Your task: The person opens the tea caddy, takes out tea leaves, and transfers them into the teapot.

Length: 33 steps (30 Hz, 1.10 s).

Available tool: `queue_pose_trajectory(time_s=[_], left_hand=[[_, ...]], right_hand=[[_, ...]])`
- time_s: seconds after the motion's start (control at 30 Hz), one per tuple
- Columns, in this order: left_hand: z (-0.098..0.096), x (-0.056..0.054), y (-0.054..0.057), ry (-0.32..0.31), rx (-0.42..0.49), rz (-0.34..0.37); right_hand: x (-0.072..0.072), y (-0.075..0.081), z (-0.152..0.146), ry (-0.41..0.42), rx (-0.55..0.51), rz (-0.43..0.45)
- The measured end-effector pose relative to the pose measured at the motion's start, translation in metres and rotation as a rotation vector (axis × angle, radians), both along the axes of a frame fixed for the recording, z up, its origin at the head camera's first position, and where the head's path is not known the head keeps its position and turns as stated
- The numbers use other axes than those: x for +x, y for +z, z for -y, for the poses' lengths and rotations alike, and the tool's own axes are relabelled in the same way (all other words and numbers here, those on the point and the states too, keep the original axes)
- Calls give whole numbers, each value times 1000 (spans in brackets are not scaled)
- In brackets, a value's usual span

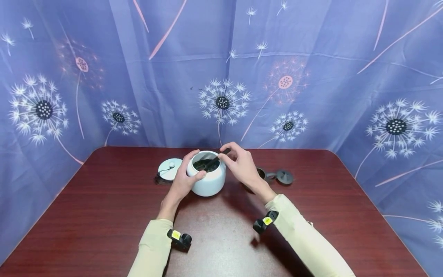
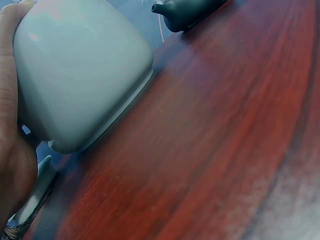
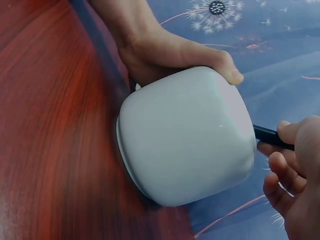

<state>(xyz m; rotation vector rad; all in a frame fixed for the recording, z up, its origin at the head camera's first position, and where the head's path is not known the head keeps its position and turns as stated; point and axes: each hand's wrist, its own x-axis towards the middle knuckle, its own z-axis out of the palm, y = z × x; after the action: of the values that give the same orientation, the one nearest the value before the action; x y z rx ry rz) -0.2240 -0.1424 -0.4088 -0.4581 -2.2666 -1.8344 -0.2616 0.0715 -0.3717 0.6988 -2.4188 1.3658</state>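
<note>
A white round jar point(image 1: 207, 184) stands on the table with its mouth up, and dark leaf-like bits point(image 1: 200, 165) show inside. My left hand point(image 1: 183, 177) grips the jar from its left side, thumb at the front of the rim and fingers along the far side. With thumb and fingers, my right hand point(image 1: 240, 163) pinches the black handle point(image 3: 270, 136) of a slim tool over the jar's right rim. That tool slants down into the jar, its lower end among the dark bits.
Left of the jar lies a white lid point(image 1: 169, 169) with a knob and a dark cord and tassel. Behind my right wrist, a dark teapot point(image 2: 187, 15) is partly hidden, and a small dark lid point(image 1: 285, 177) lies to its right. A patterned blue curtain point(image 1: 180, 96) hangs behind the table.
</note>
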Motion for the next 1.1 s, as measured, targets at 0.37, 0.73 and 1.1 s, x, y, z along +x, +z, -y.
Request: queue_pose_trajectory(time_s=[0.37,0.73,1.1], left_hand=[[1,-3,-3,-21,21,-12],[1,-4,-4,-26,12,13],[0,-2,-2,-14,9,4]], right_hand=[[-3,0,-13,18,-197,113],[19,33,-30,25,-251,147],[20,40,-55,-12,-279,113]])
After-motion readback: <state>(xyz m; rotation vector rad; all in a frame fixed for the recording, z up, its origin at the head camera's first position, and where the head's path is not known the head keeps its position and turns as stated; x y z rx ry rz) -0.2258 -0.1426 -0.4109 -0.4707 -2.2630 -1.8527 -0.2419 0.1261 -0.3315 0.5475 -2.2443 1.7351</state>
